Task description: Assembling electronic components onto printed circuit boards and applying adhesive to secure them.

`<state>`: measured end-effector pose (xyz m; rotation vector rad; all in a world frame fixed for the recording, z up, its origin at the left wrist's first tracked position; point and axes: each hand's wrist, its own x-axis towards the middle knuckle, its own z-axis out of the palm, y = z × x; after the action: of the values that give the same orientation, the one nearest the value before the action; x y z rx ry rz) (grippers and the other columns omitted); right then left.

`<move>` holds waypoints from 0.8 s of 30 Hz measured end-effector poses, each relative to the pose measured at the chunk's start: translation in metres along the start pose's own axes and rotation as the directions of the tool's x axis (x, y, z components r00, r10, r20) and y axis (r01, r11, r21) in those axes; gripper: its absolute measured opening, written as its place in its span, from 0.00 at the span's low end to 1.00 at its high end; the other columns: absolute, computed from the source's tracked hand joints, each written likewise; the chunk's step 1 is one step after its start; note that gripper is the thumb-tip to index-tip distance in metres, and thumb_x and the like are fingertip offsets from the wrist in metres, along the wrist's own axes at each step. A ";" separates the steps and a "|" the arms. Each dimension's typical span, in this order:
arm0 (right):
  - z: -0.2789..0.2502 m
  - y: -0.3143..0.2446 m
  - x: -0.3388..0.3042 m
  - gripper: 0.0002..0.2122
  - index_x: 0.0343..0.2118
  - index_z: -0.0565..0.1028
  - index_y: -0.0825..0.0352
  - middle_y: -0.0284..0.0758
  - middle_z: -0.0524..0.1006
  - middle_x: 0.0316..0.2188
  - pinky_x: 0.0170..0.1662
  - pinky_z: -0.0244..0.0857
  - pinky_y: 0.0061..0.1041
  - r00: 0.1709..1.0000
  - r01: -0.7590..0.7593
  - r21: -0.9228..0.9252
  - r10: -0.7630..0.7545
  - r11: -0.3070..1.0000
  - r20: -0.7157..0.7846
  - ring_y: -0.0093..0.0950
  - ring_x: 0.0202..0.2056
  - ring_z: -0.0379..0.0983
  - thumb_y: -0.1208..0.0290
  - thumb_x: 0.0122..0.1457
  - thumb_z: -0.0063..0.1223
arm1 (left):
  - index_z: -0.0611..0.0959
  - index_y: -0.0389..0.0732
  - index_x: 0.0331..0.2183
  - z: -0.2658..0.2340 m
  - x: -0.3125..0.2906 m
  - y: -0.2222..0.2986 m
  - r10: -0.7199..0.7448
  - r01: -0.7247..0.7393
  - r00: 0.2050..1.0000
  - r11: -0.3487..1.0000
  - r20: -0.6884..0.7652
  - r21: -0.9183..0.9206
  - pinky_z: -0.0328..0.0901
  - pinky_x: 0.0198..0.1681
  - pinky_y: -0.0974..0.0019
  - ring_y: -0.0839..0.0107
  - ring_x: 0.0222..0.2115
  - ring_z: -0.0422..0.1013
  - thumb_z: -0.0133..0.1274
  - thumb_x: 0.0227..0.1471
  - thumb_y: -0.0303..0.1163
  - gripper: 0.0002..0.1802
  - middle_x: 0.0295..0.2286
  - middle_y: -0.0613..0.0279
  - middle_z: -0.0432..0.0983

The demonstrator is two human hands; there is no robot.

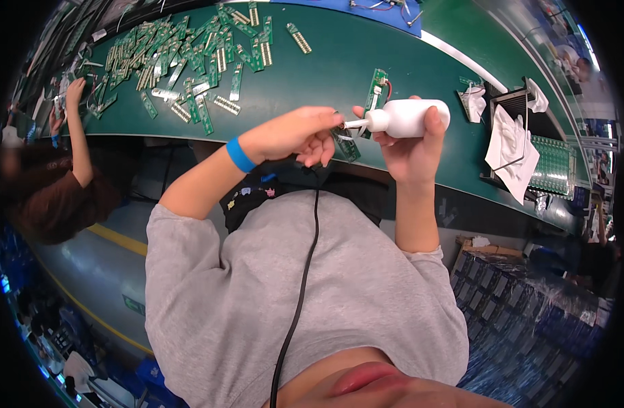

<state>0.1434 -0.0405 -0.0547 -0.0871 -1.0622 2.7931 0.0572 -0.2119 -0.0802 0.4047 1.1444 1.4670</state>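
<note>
My right hand (419, 155) is wrapped round a white squeeze bottle (410, 117), tipped on its side with its nozzle toward the left. The nozzle tip reaches a small green circuit board (349, 148), which my left hand (300, 138) pinches between thumb and fingers over the bench's front edge. Part of this board is hidden behind the fingers and the nozzle. Just beyond the bottle, another green circuit board (374, 85) with a red wire and a white connector lies on the bench. Whether liquid is coming out of the bottle cannot be made out.
Loose circuit boards (183, 58) are heaped on the green bench (312, 81) at the far left. A black rack (512, 109) holds green panels and crumpled white wipes (512, 151) at the right. A co-worker's arm (77, 132) reaches over the bench at left.
</note>
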 end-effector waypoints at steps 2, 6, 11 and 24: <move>0.003 -0.005 -0.007 0.18 0.35 0.62 0.64 0.40 0.70 0.28 0.24 0.66 0.29 0.998 0.064 -0.039 -0.065 0.997 -0.022 0.41 0.35 0.70 0.57 0.49 0.48 | 0.66 0.38 0.30 0.001 0.006 0.000 -0.013 0.023 0.994 0.995 0.105 -0.095 0.55 0.10 0.80 0.79 0.09 0.63 0.36 0.53 0.39 0.13 0.14 0.58 0.69; -0.004 0.007 0.005 0.18 0.36 0.64 0.60 0.42 0.71 0.31 0.26 0.70 0.30 0.996 0.084 -0.058 -0.083 0.995 0.009 0.46 0.36 0.69 0.53 0.47 0.50 | 0.66 0.38 0.30 -0.002 0.005 0.003 0.080 -0.066 0.996 0.965 0.045 -0.253 0.55 0.11 0.77 0.75 0.11 0.63 0.39 0.51 0.32 0.08 0.15 0.59 0.67; -0.020 -0.003 -0.017 0.17 0.33 0.63 0.68 0.40 0.70 0.29 0.25 0.69 0.28 0.993 0.118 -0.055 -0.117 0.992 0.018 0.34 0.32 0.71 0.63 0.46 0.54 | 0.71 0.37 0.26 0.011 0.012 0.018 0.402 -0.164 0.865 0.792 -0.301 0.588 0.52 0.16 0.82 0.86 0.15 0.58 0.45 0.48 0.28 0.05 0.16 0.72 0.64; -0.049 -0.017 -0.076 0.13 0.27 0.69 0.70 0.38 0.73 0.24 0.23 0.64 0.21 0.971 0.147 -0.099 -0.162 0.984 -0.174 0.25 0.23 0.70 0.62 0.49 0.49 | 0.74 0.33 0.34 0.000 0.017 0.045 0.888 -0.215 0.438 0.251 -0.136 0.944 0.57 0.23 0.79 0.82 0.20 0.61 0.46 0.48 0.26 0.09 0.21 0.66 0.68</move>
<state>0.2254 -0.0084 -0.0804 -0.2527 -1.0933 2.5456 0.0272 -0.1900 -0.0493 1.2103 2.6089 1.6739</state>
